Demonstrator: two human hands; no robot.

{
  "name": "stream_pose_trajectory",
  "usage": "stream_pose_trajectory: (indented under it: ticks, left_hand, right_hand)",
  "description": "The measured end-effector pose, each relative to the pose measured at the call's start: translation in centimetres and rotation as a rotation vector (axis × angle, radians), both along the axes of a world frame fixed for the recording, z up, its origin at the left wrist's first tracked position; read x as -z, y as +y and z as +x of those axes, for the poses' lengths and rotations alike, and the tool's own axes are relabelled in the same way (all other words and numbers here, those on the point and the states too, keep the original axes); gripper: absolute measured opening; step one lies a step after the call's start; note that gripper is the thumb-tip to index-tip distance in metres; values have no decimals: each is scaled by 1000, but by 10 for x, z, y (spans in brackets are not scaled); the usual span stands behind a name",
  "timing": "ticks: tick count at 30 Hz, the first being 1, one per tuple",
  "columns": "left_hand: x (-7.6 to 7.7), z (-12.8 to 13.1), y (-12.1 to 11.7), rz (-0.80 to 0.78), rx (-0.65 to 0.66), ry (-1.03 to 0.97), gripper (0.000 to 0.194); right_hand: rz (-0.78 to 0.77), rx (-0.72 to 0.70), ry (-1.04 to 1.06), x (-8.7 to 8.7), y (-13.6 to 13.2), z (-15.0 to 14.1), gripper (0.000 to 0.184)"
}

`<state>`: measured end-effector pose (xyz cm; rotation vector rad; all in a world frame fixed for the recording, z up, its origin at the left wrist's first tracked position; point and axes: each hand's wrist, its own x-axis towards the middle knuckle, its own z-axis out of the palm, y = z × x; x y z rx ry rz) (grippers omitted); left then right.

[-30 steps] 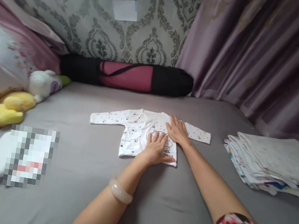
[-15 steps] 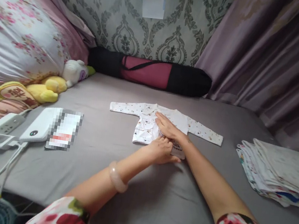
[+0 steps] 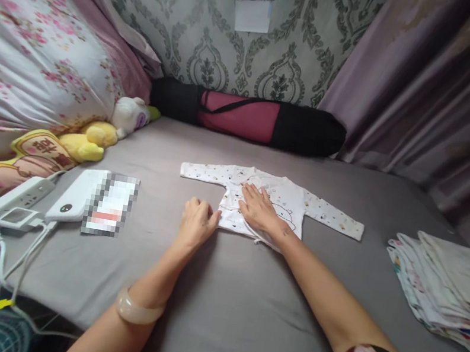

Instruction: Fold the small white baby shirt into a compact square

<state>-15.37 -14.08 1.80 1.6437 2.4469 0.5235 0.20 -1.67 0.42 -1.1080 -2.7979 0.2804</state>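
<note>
A small white printed shirt [image 3: 292, 194] lies flat on a gray sheet [image 3: 274, 321], sleeves outstretched. The right hand [image 3: 258, 208] rests open, palm down, across its front. The left hand [image 3: 196, 225] is curled beside the lower left corner; whether it pinches fabric cannot be told. Folded cloths [image 3: 460, 286] are stacked at right.

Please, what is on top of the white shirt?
The right hand lies palm down on the white shirt, hiding the cloth beneath. The left hand is at the shirt's edge, grip unclear.
</note>
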Motion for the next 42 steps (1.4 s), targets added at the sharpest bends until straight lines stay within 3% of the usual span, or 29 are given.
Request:
stream_pose_trajectory:
  ticks: [4, 8, 13, 17, 20, 23, 29, 34, 42]
  left_hand:
    - [1, 4, 1, -27, 13, -84, 29]
    - [3, 7, 3, -25, 1, -130, 25]
    - [0, 1, 3, -34, -7, -252, 19]
    - [-2, 1, 2, -39, -3, -382, 15]
    - [-1, 2, 0, 11, 18, -403, 4]
    - [-3, 2, -2, 19, 65, -442, 13]
    - [-12, 4, -4, -82, 71, -387, 15]
    - [-13, 6, -5, -108, 105, -342, 14]
    - [-11, 2, -5, -142, 87, -341, 13]
  right_hand:
    - [115, -110, 116, -7, -3, -11, 41]
    - [83, -84, 159, -4, -6, -21, 34]
    - [17, 35, 8, 4, -7, -26, 60]
    - [-14, 69, -106, 3, -8, -33, 65]
    - [46, 79, -118, -2, -10, -39, 62]
    - [108, 61, -25, -10, -12, -40, 58]
    - [202, -49, 69, -14, -21, -37, 30]
    - [204, 7, 21, -3, -21, -37, 43]
    - [17, 24, -80, 1, -10, -35, 60]
